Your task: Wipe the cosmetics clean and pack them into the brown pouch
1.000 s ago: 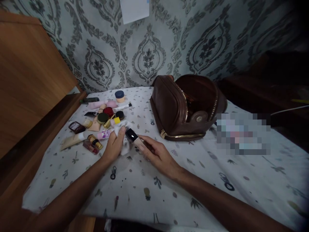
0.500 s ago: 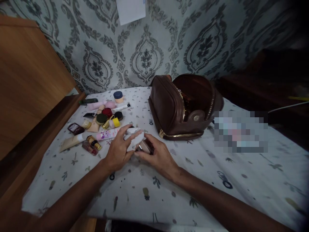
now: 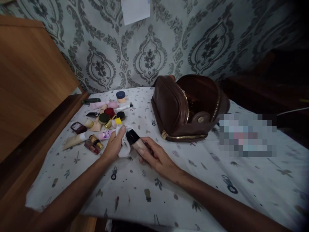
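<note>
My right hand (image 3: 154, 156) is closed round a foundation bottle (image 3: 138, 144) with a beige body and a black cap, tilted so the cap points up and left. In my left hand (image 3: 114, 145) is a bunched white cloth (image 3: 125, 146), right beside the black cap; whether the two touch is hard to tell. Left of the hands lies a group of cosmetics: a beige tube (image 3: 74, 140), a pink-and-white tube (image 3: 105, 134), a red lip gloss (image 3: 91, 147) and several small jars, among them a dark green-lidded one (image 3: 103, 118).
A brown leather cosmetic bag (image 3: 169, 109) stands unzipped behind and right of my hands. A blurred-out item (image 3: 247, 135) lies to its right. The patterned cloth (image 3: 149, 206) covers the table. A wooden panel (image 3: 36, 71) rises at the left, and a patterned curtain (image 3: 149, 58) hangs behind.
The white cloth has come off the top of the bottle, and its black cap now shows. My left hand has moved slightly left with the cloth. The view has shifted a little.
</note>
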Demonstrator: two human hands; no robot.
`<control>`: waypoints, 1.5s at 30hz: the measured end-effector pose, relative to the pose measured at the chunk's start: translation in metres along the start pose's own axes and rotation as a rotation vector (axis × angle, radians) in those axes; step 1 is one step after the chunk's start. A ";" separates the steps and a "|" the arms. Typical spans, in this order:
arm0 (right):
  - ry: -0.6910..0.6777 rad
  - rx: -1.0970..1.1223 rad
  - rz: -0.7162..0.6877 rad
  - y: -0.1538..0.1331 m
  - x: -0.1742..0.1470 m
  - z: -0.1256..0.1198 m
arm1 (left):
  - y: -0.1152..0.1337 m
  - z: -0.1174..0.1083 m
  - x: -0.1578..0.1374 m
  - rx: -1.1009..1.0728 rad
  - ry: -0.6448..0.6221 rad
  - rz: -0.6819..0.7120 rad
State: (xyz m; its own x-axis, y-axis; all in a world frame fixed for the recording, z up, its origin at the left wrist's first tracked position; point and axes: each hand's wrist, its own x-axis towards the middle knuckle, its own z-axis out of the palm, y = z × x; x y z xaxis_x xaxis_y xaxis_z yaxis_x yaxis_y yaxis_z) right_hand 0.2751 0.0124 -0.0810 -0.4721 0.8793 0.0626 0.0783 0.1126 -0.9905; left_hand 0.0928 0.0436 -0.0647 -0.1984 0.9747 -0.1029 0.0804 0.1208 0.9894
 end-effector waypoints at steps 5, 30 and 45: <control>-0.016 0.499 0.107 -0.002 0.005 0.003 | -0.001 0.003 -0.008 0.141 -0.051 0.031; 0.237 1.166 0.402 0.001 0.016 0.001 | -0.018 0.000 -0.013 0.784 -0.427 0.755; 0.101 1.126 0.427 -0.001 0.012 -0.004 | -0.017 -0.003 -0.004 0.682 -0.271 0.757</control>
State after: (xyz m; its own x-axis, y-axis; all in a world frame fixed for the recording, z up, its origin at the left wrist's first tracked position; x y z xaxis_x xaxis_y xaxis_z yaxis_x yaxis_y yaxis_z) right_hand 0.2732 0.0248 -0.0785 -0.5196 0.7856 -0.3360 -0.6217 -0.6174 -0.4819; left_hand 0.0897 0.0372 -0.0805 0.3511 0.8395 0.4147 0.6410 -0.5384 0.5471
